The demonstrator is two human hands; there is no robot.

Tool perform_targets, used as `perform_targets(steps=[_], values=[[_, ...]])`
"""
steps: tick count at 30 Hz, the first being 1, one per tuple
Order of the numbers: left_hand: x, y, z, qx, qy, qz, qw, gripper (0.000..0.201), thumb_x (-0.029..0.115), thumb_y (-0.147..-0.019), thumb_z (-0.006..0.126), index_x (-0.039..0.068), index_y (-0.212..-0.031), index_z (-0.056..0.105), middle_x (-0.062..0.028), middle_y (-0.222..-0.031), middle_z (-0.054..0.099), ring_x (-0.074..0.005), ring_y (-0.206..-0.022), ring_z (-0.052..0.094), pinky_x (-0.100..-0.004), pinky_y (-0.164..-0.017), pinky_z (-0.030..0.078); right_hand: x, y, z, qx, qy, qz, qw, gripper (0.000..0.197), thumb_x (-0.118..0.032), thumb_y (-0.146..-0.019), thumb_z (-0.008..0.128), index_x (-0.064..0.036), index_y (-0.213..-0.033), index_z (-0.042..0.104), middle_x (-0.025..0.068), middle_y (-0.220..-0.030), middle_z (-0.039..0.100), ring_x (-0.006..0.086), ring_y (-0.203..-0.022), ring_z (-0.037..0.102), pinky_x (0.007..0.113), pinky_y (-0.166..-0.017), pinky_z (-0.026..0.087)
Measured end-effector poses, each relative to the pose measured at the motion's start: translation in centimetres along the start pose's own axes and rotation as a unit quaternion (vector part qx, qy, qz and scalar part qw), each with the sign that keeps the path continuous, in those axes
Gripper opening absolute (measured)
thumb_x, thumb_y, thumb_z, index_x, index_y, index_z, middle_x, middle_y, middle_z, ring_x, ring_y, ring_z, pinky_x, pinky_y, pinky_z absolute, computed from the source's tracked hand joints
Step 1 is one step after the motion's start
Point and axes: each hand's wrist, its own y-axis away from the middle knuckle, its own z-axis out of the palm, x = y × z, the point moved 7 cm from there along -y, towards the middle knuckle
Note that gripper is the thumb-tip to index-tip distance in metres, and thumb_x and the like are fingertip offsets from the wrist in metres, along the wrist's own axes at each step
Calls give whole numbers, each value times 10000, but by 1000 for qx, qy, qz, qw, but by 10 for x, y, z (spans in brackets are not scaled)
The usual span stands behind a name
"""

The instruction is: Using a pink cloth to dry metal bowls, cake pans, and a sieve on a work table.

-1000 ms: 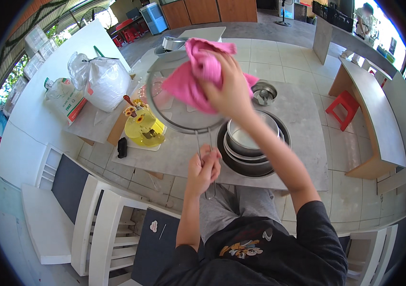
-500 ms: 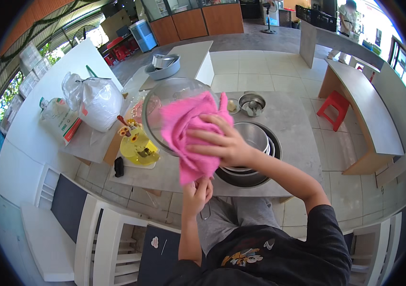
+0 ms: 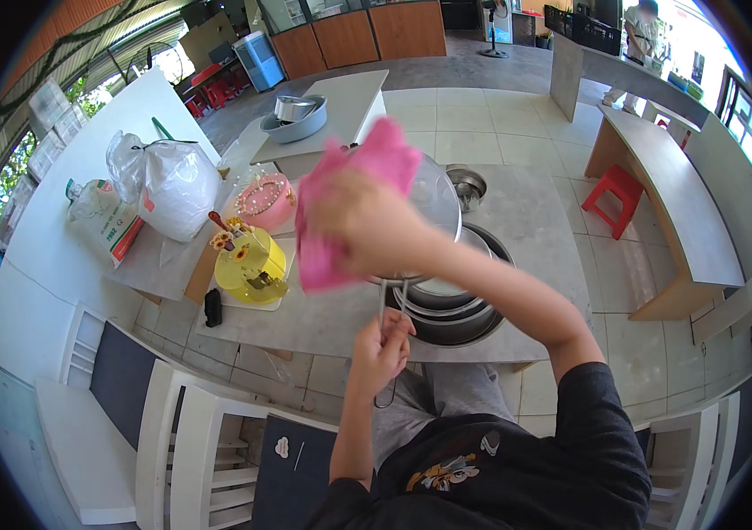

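Note:
My left hand (image 3: 380,349) is closed around the long wire handle of a large round mesh strainer (image 3: 438,201), which is raised above the table. A bunched pink cloth (image 3: 327,252) is in my right hand (image 3: 365,225), held over the strainer's left part and hiding much of it. Motion blurs the right hand and the cloth, but the hand is plainly gripping it. Under the strainer and my right forearm, nested metal bowls (image 3: 455,329) sit on the grey table (image 3: 535,265). A smaller metal bowl (image 3: 467,187) stands behind them.
Left on the table are a yellow cake (image 3: 250,265), a pink cake (image 3: 268,201) and a small black object (image 3: 213,307). White plastic bags (image 3: 180,190) lie beyond them. A grey-blue tub (image 3: 292,132) rests on a farther table. A red stool (image 3: 615,199) stands right; a person (image 3: 637,44) is far off.
The strainer has swung to the right, and its wire handle now shows above my left hand. My right hand and the cloth have shifted left across it. The pink cake has come into fuller view.

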Motion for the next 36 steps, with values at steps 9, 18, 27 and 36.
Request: perform_targets(steps=[9, 18, 27, 36], values=[[12, 10, -23, -35, 146, 78, 985, 210, 169, -928, 438, 11, -789, 445, 27, -441, 311, -45, -329, 271, -191, -324, 202, 46, 54, -41, 84, -95, -70, 989, 433, -212, -643, 656, -113, -1062, 614, 55, -1195, 538, 291, -1121, 486, 446, -957, 356], [-12, 2, 5, -127, 78, -67, 987, 199, 161, -937, 409, 31, -788, 437, 32, -439, 307, -42, -338, 258, -191, -337, 209, 73, -13, 4, -247, -66, 253, 933, 318, -301, -678, 620, -64, -890, 638, 159, -847, 622, 313, -732, 600, 376, -690, 483], [-2, 8, -30, 5, 116, -1, 993, 206, 170, -919, 454, 22, -777, 445, 23, -457, 331, -41, -340, 266, -191, -332, 214, 0, 34, -3, 20, -105, -142, 984, 384, -234, -626, 645, -112, -989, 623, 81, -1148, 552, 249, -1071, 512, 415, -930, 383], [5, -1, -13, -10, 21, -16, 1000, 177, 144, -916, 449, 11, -800, 470, 26, -472, 337, -43, -356, 297, -189, -330, 219, 32, 12, -30, 78, -72, 21, 994, 373, -237, -632, 635, -104, -979, 616, 94, -1065, 574, 302, -1042, 506, 435, -928, 377]])
